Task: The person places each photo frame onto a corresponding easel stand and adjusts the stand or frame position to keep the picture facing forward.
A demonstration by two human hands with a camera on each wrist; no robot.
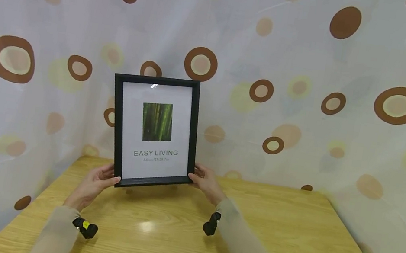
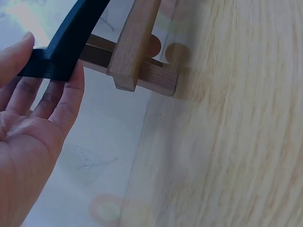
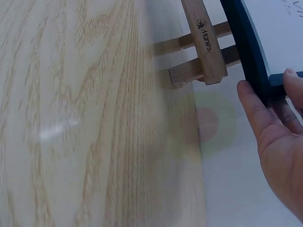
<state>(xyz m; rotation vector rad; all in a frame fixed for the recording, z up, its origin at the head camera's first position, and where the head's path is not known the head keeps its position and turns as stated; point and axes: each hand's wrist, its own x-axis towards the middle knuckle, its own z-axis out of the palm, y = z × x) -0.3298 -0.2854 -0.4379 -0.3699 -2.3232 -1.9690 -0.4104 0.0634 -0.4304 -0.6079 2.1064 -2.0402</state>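
Observation:
A black picture frame [image 1: 158, 122], with a bamboo picture and "EASY LIVING" on its insert, stands nearly upright with a slight tilt. My left hand [image 1: 95, 184] grips its lower left corner, thumb on the front and fingers behind and below. At the lower right corner, my right hand [image 1: 208, 184] pinches the border the same way. Behind the frame is a small wooden easel, its bars [image 2: 135, 42] showing in the left wrist view and a lettered bar [image 3: 204, 45] in the right wrist view. The frame hides most of the easel in the head view; whether they touch I cannot tell.
The light wooden table [image 1: 288, 240] spreads in front and to the right. A white curtain [image 1: 239, 40] with brown, peach and yellow circles hangs along the table's back and sides.

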